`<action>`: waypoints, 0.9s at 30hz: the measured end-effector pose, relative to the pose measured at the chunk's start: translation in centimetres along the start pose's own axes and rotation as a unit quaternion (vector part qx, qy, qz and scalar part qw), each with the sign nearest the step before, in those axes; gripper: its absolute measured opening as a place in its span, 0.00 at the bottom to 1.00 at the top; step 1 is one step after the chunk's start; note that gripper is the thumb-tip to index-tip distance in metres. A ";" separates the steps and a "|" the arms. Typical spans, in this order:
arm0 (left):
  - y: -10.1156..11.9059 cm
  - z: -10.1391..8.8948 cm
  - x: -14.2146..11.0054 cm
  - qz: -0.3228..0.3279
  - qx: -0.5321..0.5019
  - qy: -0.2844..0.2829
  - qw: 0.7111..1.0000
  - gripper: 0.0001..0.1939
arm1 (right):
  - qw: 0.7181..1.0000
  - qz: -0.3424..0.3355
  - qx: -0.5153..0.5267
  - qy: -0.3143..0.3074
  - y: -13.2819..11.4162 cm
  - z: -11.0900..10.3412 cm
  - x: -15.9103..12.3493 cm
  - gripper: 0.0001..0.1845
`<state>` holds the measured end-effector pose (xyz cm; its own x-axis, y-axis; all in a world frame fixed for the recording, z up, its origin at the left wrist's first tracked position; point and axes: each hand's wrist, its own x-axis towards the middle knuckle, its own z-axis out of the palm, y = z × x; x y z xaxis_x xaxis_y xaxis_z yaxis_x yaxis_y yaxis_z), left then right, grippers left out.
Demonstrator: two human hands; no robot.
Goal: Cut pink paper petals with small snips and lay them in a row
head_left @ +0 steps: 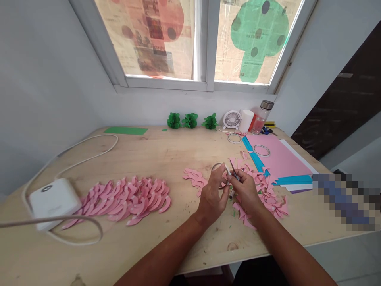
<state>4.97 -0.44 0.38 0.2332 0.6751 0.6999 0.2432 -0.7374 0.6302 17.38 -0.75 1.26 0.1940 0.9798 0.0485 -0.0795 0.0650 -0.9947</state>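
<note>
My left hand [212, 192] and my right hand [245, 190] meet above the wooden table [166, 155], fingers pinched together. My left hand grips a small pink paper piece [224, 174]. A thin dark tool [234, 171], like tweezers or a pen, sticks up from the fingers of my right hand, which presses against the same piece. A tape ring [217, 167] lies just behind the hands. Curled pink paper petals [131, 198] lie in a big heap to the left. More pink scraps [268, 194] are spread to the right of my hands.
A white device [53, 200] with a looping cable sits at the left. Pink sheets [276, 157] and blue strips lie at the right with two tape rings. Green paper balls [190, 120], a small fan [232, 119], a white roll and a bottle stand by the wall.
</note>
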 end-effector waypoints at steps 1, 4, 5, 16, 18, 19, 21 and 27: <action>0.0 -0.1 0.0 0.000 -0.004 -0.001 1.000 0.34 | 1.000 0.007 0.003 0.005 0.0 0.0 0.0 0.14; 0.0 -0.5 0.2 -0.005 -0.009 0.027 1.000 0.32 | 0.999 0.025 0.012 0.025 -0.2 0.0 0.1 0.15; 0.0 -0.7 0.3 -0.010 -0.006 0.049 0.999 0.31 | 0.999 0.028 0.015 0.030 -0.2 0.0 0.1 0.15; -2.5 -2.1 1.8 -0.200 -0.036 0.163 0.965 0.20 | 0.999 0.031 0.026 0.033 -0.6 0.1 -0.1 0.15; -2.5 -2.1 1.8 -0.204 -0.026 0.152 0.967 0.19 | 0.998 0.029 0.035 0.037 -0.8 0.1 -0.2 0.15; -2.5 -2.1 1.8 -0.207 -0.019 0.145 0.967 0.19 | 0.998 0.026 0.040 0.044 -1.0 0.1 -0.2 0.15; -2.6 -2.1 1.7 -0.213 -0.003 0.128 0.969 0.18 | 0.996 0.017 0.051 0.066 -1.3 0.0 -0.2 0.16; -3.4 -1.9 1.5 -0.165 0.127 -0.020 0.978 0.16 | 0.993 0.001 0.077 0.091 -1.3 -0.7 0.4 0.17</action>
<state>2.73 3.03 -0.08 0.1373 0.8794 0.4558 0.5359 -0.4529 0.7125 18.23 -0.59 2.49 0.3653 0.9308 0.0158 -0.2254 0.1049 -0.9686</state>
